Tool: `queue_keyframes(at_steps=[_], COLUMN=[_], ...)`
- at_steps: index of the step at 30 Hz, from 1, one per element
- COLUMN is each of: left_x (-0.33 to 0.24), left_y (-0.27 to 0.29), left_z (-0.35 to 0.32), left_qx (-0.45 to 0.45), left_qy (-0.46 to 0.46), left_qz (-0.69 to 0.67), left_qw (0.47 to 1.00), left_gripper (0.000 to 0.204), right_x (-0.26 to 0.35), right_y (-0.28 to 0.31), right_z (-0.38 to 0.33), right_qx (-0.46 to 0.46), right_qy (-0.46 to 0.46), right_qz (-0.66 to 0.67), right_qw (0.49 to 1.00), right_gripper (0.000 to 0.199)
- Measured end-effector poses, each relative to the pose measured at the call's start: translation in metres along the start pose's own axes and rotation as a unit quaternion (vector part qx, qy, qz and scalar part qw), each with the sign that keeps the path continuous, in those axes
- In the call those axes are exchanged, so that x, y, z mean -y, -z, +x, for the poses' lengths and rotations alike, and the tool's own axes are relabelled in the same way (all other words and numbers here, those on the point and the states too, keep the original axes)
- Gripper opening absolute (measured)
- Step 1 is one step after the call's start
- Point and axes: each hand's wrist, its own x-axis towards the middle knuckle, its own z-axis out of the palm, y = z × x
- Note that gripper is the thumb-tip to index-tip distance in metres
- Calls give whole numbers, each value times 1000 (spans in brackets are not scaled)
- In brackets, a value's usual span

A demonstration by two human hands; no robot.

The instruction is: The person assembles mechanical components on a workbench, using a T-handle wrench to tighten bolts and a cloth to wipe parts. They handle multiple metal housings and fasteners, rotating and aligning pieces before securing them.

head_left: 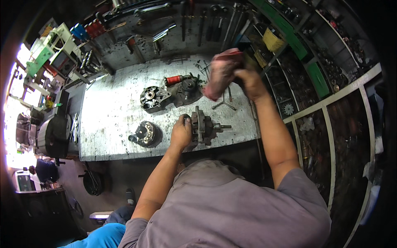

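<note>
My left hand is closed round the left end of an alternator rotor near the bench's front edge. The rotor's shaft points right. Raised above the bench at the right, my right hand grips a red cloth, both slightly smeared by motion. Beyond my left hand lies a metal alternator housing with openings in its face. A darker housing part lies beside it. Left of my left hand sits a round part with dark fittings.
A red-bodied tool lies behind the housings. A three-armed wrench rests below the cloth. Hand tools hang along the back panel. Shelves of parts line the right; a person in blue is at lower left.
</note>
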Motion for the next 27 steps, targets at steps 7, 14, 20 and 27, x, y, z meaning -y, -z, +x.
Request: queue_keyframes(at_steps=[7,14,20,27], left_x=[23,16,24,36], left_y=[0,2,-1,-1], left_z=[14,17,3,8], left_qx=[21,56,-3,-11], left_qy=[4,34,-64,30], left_qz=[-12,4,-21,-34], left_qw=[1000,998,998,999], left_gripper=[41,41,45,46], right_x=[-68,-148,-145,-131], right_y=[33,-46,-18,-40], right_z=[-94,-120,-64,-92], right_qx=[56,205,357,269], right_qy=[-77,-142,-412,-56], right_qz=[-206,-580,-225,-577], right_qw=[974,776,808,769], right_gripper=[48,54,49,31])
